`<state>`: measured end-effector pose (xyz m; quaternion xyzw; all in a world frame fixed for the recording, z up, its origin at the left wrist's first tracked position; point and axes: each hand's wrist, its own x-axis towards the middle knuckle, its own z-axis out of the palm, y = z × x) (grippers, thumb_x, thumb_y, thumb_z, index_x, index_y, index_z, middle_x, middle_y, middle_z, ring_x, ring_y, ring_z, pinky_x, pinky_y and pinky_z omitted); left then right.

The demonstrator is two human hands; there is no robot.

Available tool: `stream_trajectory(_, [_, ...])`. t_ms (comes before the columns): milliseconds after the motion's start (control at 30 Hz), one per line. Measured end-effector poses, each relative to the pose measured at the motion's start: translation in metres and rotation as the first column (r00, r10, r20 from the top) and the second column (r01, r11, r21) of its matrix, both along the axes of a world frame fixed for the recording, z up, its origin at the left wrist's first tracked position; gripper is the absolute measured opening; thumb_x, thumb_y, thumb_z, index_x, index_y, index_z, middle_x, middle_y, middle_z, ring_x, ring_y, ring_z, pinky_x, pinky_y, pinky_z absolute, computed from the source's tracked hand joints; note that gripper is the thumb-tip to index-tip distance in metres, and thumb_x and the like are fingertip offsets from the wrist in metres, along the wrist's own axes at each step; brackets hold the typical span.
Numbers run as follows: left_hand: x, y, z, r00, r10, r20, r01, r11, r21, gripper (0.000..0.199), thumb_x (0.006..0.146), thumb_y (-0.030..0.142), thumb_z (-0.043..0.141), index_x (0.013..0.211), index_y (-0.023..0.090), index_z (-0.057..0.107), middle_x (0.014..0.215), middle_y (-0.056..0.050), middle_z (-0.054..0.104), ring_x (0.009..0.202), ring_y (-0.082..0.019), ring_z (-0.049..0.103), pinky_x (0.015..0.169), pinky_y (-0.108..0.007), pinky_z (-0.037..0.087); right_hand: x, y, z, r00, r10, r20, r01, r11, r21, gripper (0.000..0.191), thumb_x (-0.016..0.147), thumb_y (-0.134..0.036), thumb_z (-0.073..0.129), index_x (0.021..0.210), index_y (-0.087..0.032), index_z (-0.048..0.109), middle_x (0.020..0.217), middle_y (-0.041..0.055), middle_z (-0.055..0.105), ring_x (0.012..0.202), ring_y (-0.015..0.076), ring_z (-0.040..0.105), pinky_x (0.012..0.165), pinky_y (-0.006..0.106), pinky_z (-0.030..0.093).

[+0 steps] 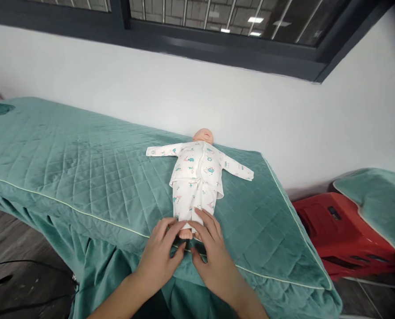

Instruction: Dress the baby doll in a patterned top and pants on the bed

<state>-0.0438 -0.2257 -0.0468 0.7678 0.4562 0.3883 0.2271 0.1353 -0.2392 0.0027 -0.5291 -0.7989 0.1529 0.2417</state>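
Observation:
A baby doll (pixel 204 135) lies on its back, its feet toward me and its arms stretched out sideways. It wears a white printed long-sleeved top (pixel 199 164) and matching trousers (pixel 194 197). The sleeve ends hide the doll's hands. My left hand (pixel 159 250) is at the trouser cuff on the left, fingers over the fabric and thumb apart below a bare foot (pixel 185 234). Over the other cuff, my right hand (pixel 214 252) has its fingers spread on the trouser leg, thumb apart. That hand partly covers the second foot. Neither hand is closed around anything.
The doll rests on a bed with a quilted green cover (pixel 111 177), against a white wall (pixel 134 88). A dark window frame (pixel 217 48) runs above. To the right stands a red plastic stool (pixel 337 226) partly under green cloth (pixel 380 204). Black cables (pixel 31 261) lie lower left.

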Motion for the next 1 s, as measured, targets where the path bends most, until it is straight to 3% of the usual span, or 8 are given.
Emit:
stream_trajectory(100, [0.006,0.005,0.0,0.995,0.057,-0.084,-0.048,0.993,0.104,0.039,0.092,0.026,0.056,0.131,0.027,0.053,0.117,-0.01,0.053,0.105,-0.025,0.056,0.088,-0.044,0.053,-0.005,0.002,-0.008,0.991,-0.082,0.101,0.072,0.993,0.098,0.056,0.082,-0.005,0.047,0.135,-0.024,0.05,0.152,0.0073,0.042,0.143,0.029,0.032,0.115,0.058,0.035])
stream_trajectory(200, [0.005,0.011,0.002,0.996,0.075,-0.055,-0.066,0.986,0.154,0.031,0.094,0.027,0.056,0.124,0.024,0.058,0.112,-0.009,0.053,0.101,-0.022,0.056,0.086,-0.04,0.052,-0.01,0.005,-0.013,0.977,-0.157,0.146,0.131,0.976,0.174,0.04,0.088,-0.012,0.05,0.127,-0.02,0.054,0.145,0.0109,0.05,0.139,0.0304,0.039,0.113,0.06,0.033])
stream_trajectory(400, [-0.007,0.012,-0.001,0.995,0.068,0.077,-0.073,0.995,0.067,0.03,0.094,0.027,0.055,0.124,0.023,0.057,0.113,-0.008,0.053,0.103,-0.019,0.057,0.089,-0.033,0.052,-0.025,0.014,-0.008,0.963,-0.242,0.12,0.214,0.954,0.21,0.023,0.089,-0.018,0.056,0.111,-0.019,0.061,0.134,0.012,0.059,0.133,0.031,0.043,0.111,0.058,0.034])
stream_trajectory(633, [-0.009,0.01,-0.004,0.99,0.028,0.135,-0.028,1.0,-0.004,0.024,0.094,0.026,0.057,0.117,0.024,0.058,0.109,-0.005,0.053,0.097,-0.015,0.057,0.084,-0.028,0.052,-0.031,0.023,-0.009,0.968,-0.229,0.098,0.202,0.951,0.233,0.017,0.09,-0.012,0.052,0.097,-0.022,0.065,0.131,0.009,0.06,0.133,0.03,0.044,0.111,0.057,0.031])
stream_trajectory(1000, [-0.014,0.011,0.012,0.987,-0.08,0.141,0.065,0.992,0.106,0.014,0.095,0.013,0.052,0.106,0.021,0.057,0.095,-0.004,0.054,0.085,-0.014,0.055,0.073,-0.027,0.049,-0.024,0.004,0.001,0.995,-0.097,-0.024,0.1,0.965,0.24,0.019,0.093,-0.01,0.046,0.1,-0.024,0.058,0.126,0.0065,0.06,0.128,0.0245,0.047,0.113,0.057,0.027])
